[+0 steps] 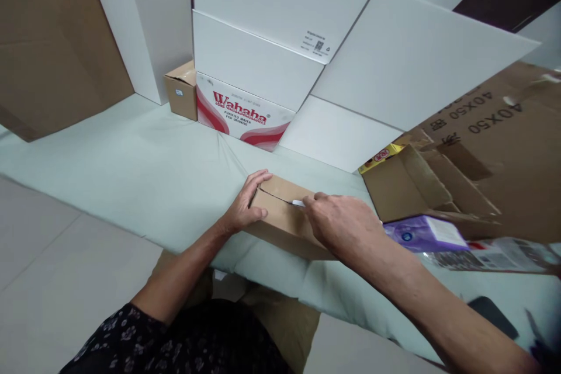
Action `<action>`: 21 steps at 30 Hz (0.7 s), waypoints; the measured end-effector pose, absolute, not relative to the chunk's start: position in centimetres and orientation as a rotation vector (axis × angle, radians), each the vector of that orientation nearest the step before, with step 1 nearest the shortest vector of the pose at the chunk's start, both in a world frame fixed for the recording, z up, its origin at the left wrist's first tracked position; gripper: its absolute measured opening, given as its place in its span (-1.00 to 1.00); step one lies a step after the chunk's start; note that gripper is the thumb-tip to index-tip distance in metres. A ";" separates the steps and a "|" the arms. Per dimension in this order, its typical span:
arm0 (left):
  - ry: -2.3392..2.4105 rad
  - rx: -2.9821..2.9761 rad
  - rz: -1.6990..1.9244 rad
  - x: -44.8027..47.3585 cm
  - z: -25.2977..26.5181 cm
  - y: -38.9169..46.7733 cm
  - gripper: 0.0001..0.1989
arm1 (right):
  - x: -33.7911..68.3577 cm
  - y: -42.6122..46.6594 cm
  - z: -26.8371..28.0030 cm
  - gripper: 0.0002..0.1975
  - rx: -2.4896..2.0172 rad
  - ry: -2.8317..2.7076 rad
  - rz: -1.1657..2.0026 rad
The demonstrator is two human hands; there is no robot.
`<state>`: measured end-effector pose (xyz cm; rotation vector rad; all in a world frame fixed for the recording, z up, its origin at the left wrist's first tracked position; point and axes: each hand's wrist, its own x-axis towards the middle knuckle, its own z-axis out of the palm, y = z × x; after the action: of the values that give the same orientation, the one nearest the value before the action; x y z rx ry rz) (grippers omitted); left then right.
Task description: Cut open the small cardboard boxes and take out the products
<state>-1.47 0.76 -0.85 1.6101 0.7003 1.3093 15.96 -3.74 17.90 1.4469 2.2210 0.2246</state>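
Observation:
A brown cardboard box [280, 217] lies on the pale green cloth in front of me, with a dark slit along the seam of its top. My left hand [250, 201] grips its left end, fingers on the far side and thumb on top. In my right hand [339, 219] is a small knife [298, 203]; only a short pale piece shows past the fingers, its tip at the seam. The handle is hidden in the closed fist, and my right forearm covers the box's right end.
White boxes and a Wahaha carton [245, 111] stand along the back, beside a small brown box [182, 93]. To the right are an opened cardboard box [394, 187], a purple package [425, 234] and a dark flat object [493, 317]. The cloth-covered table's [131, 158] front edge is near my lap.

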 end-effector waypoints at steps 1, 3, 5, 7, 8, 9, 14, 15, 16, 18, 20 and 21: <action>0.710 1.615 1.315 -1.5 -0.8 0.7 -0.14 | 16.2 -3.8 18.1 -0.68 1.434 2.223 0.215; 0.726 1.613 1.321 -1.4 -0.7 0.7 -0.17 | 16.5 -3.9 18.5 -0.66 1.422 2.225 0.203; 0.745 1.597 1.325 -1.3 -0.6 0.6 -0.22 | 16.8 -3.8 18.7 -0.66 1.419 2.226 0.200; 0.770 1.583 1.325 -1.2 -0.5 0.6 -0.28 | 17.0 -3.7 18.9 -0.68 1.417 2.214 0.192; 0.783 1.580 1.323 -1.1 -0.5 0.6 -0.31 | 17.1 -3.6 19.0 -0.70 1.412 2.206 0.186; 0.795 1.580 1.321 -1.1 -0.5 0.6 -0.33 | 17.1 -3.6 19.1 -0.71 1.402 2.194 0.176; 0.831 1.592 1.305 -0.6 -0.5 0.6 -0.39 | 17.4 -3.4 19.6 -0.75 1.331 2.118 0.148; 0.838 1.595 1.301 -0.5 -0.5 0.6 -0.39 | 17.6 -3.4 19.6 -0.74 1.326 2.116 0.151; 0.843 1.597 1.298 -0.6 -0.5 0.6 -0.40 | 17.8 -3.4 19.5 -0.73 1.325 2.120 0.157; 0.845 1.604 1.282 -0.9 -0.2 0.5 -0.41 | 18.3 -3.5 19.1 -0.71 1.336 2.126 0.169; 0.861 1.663 1.232 -1.6 0.5 0.4 -0.40 | 18.7 -3.7 18.9 -0.69 1.366 2.118 0.175; 0.877 1.720 1.196 -2.0 1.1 0.4 -0.40 | 18.9 -3.8 18.8 -0.68 1.383 2.116 0.175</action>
<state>-2.05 0.42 1.10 1.7201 0.8774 1.1964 18.92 -3.81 18.83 1.3832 2.1160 0.1750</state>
